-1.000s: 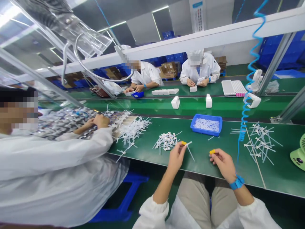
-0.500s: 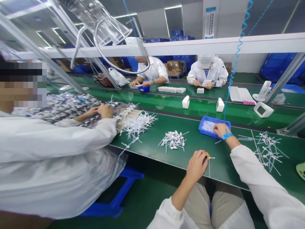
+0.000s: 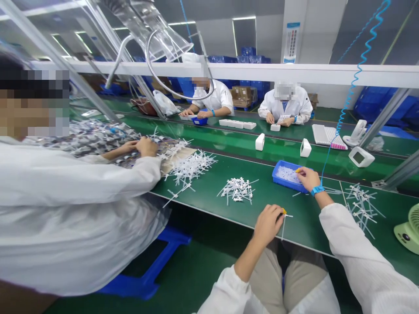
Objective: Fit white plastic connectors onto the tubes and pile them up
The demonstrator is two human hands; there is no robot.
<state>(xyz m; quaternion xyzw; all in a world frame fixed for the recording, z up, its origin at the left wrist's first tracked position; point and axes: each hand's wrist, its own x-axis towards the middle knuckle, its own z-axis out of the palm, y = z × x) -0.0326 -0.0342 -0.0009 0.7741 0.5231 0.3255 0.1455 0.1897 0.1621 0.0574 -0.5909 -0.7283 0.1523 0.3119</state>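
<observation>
My left hand (image 3: 268,223) is closed near the front edge of the green bench (image 3: 209,196), pinching a thin white tube with a yellow cap (image 3: 284,214). My right hand (image 3: 307,178), with a blue wrist strap, reaches into the blue tray (image 3: 281,179) of small white parts; a small yellow piece (image 3: 297,170) shows at its fingertips. Between my hands and the tray lies a small pile of white tube pieces (image 3: 238,190).
A person in a white coat works a large pile of white tubes (image 3: 188,165) at my left. More white tubes (image 3: 362,200) lie at the right, beside a green fan (image 3: 409,229). Two people sit across the conveyor with white devices (image 3: 260,141). A blue coiled cable (image 3: 353,83) hangs down.
My right hand went from beside my left hand out to the blue tray and stays there. My left hand lowered towards the bench edge with its tube. The view shifted.
</observation>
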